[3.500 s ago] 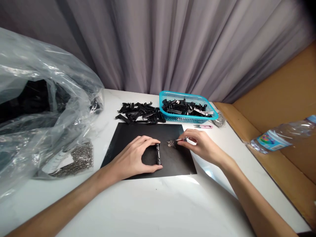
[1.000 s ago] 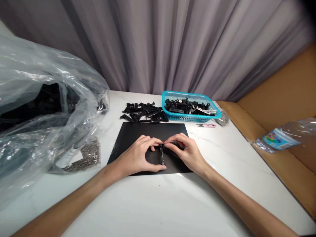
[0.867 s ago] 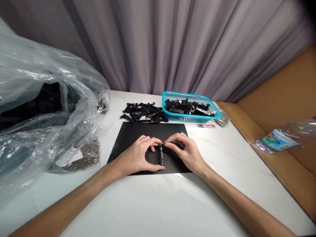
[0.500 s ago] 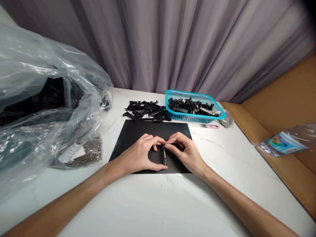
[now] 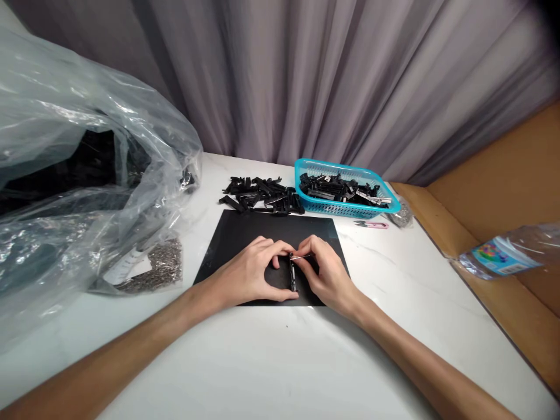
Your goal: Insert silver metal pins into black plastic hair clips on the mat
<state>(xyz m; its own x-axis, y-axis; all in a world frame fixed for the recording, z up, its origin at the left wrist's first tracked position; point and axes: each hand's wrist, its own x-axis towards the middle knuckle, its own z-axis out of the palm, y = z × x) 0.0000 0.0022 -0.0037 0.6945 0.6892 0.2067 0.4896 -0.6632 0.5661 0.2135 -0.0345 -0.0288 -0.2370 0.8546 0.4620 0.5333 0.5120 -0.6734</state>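
Observation:
My left hand [image 5: 251, 269] grips a small narrow black part [image 5: 293, 276] lengthwise, index finger at its far end and thumb at its near end. The part stands over a black mat [image 5: 238, 230]. Pinched in my right hand [image 5: 326, 271] is a thin metal rod [image 5: 301, 256], its tip at the far end of the black part. The rod's exact kind is too small to make out, and my fingers hide its rear portion.
Behind the mat lie a pile of black plastic parts [image 5: 258, 195] and a blue basket [image 5: 350, 209] of similar parts. Pink-handled snips [image 5: 371, 224] lie to the right. Plastic bags [image 5: 161, 265] with small metal pieces are at left. A bottle [image 5: 503, 254] lies in a cardboard box [image 5: 494, 169].
My right hand has turned slightly, and the metal rod now slants more across the far end of the black part. My left hand keeps its grip.

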